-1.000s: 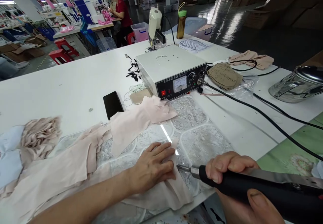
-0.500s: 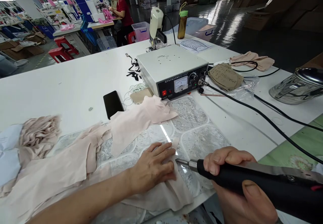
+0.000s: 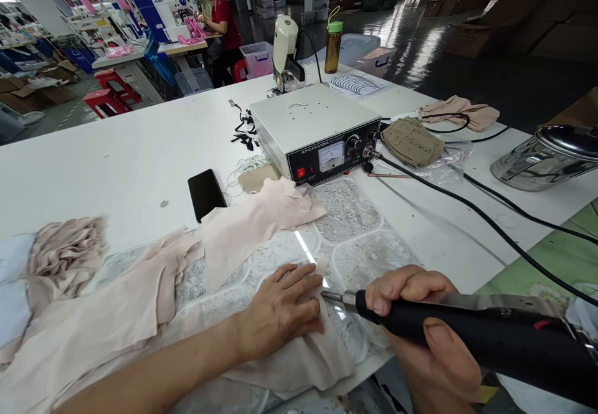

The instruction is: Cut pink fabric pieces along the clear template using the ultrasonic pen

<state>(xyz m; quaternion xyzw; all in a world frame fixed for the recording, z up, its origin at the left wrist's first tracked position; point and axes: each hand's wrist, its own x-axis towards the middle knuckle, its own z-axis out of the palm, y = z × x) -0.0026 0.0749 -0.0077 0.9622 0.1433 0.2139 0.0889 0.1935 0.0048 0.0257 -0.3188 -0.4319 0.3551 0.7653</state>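
Observation:
My left hand (image 3: 286, 307) lies on a pale pink fabric piece (image 3: 322, 358), fingers stretched out and pressing it onto the patterned clear mat (image 3: 359, 261). In my right hand (image 3: 420, 333) is a black handheld ultrasonic welder (image 3: 490, 330), fingers wrapped round its body. Its metal tip points left and meets the fabric's edge, just beside my left fingertips. Another pink fabric piece (image 3: 256, 215) rests farther up the mat. To the left spread more layered fabric pieces (image 3: 107, 302).
A white control box (image 3: 317, 127) with a dial stands behind the mat; a black cable (image 3: 467, 205) runs from it to the right. Around it are a phone (image 3: 206, 195), a steel cup (image 3: 542, 159), a bottle (image 3: 333, 48) and brown cut pieces (image 3: 412, 142). A person (image 3: 222, 22) sits at a sewing machine beyond.
The welder's rear end and my right hand have shifted slightly left and swung a little; the tip stays at the fabric edge. My left hand keeps its place. The whole view has moved slightly.

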